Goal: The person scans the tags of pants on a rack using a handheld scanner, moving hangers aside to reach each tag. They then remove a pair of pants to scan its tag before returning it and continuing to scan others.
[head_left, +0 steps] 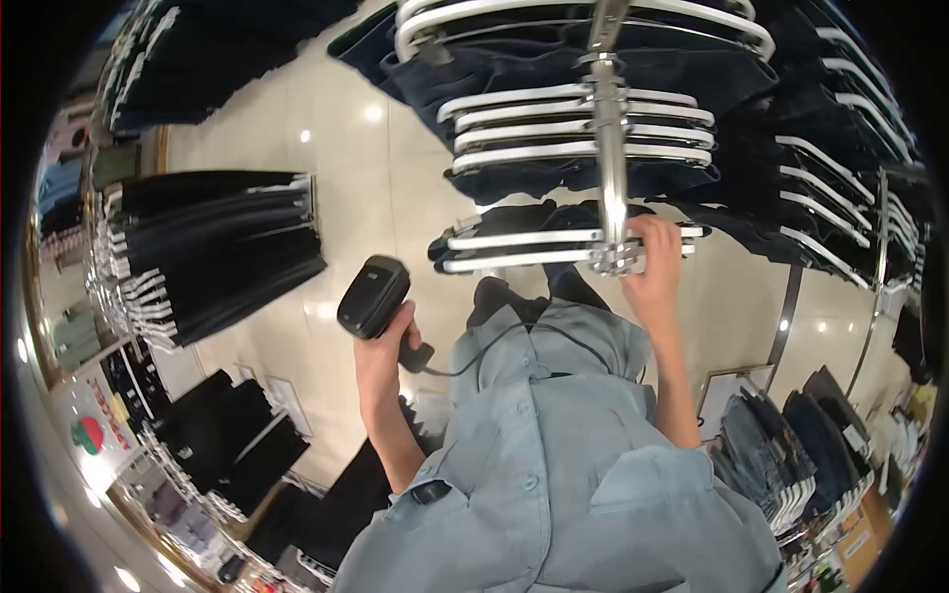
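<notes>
My left hand [384, 348] is closed round the handle of a black handheld barcode scanner [374, 295], held out over the floor. A thin dark cable [484, 358] runs from the scanner's lower end across the shirt front. My right hand [654, 265] is at the front end of the metal rail [611, 158], its fingers curled over a white hanger [529, 264] there. Dark trousers [514, 215] hang from the white hangers behind. Part of the grip is hidden behind the fingers, and the garment on the front hanger is mostly out of sight.
More white hangers [529, 128] with dark trousers fill the rail farther back. Black trousers [213, 252] hang on a rack at left. Blue jeans [756, 440] hang at lower right, near a cardboard box [862, 539]. Pale tiled floor [371, 163] lies between the racks.
</notes>
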Demonstrator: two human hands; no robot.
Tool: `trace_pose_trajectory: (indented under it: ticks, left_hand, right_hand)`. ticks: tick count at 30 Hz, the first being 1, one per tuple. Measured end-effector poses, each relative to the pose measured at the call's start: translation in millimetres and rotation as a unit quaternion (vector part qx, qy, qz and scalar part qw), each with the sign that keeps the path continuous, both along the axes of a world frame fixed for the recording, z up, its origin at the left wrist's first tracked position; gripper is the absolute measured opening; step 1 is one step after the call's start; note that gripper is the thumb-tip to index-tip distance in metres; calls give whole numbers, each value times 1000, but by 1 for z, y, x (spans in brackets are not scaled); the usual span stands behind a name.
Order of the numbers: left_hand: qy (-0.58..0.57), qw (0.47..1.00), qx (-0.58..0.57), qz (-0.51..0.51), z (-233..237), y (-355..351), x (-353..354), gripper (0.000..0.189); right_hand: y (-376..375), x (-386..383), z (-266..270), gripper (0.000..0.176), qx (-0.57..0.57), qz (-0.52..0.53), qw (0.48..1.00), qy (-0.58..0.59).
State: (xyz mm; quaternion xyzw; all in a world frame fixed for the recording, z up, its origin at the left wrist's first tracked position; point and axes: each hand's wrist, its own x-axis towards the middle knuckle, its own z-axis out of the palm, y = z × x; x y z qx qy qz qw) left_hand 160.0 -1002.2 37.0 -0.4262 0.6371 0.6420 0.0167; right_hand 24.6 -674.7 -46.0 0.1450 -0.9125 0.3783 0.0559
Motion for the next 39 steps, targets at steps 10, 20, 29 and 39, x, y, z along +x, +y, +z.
trace_pose_trajectory:
  ticks: [10, 20, 29, 39]
  left_hand:
    - [35, 998, 40, -22, -6, -38, 44, 10]
    - [53, 988, 134, -53, -5, -65, 72, 13]
    - [68, 982, 137, -110, -2, -85, 100, 11]
    - [105, 981, 114, -121, 4, -107, 129, 10]
  right_hand:
    - [-23, 21, -2, 28, -3, -62, 996, -68]
    - [-24, 31, -23, 25, -13, -92, 996, -1]
    - [-37, 33, -27, 23, 18, -144, 985, 89]
    - [-33, 24, -18, 27, -3, -133, 986, 105]
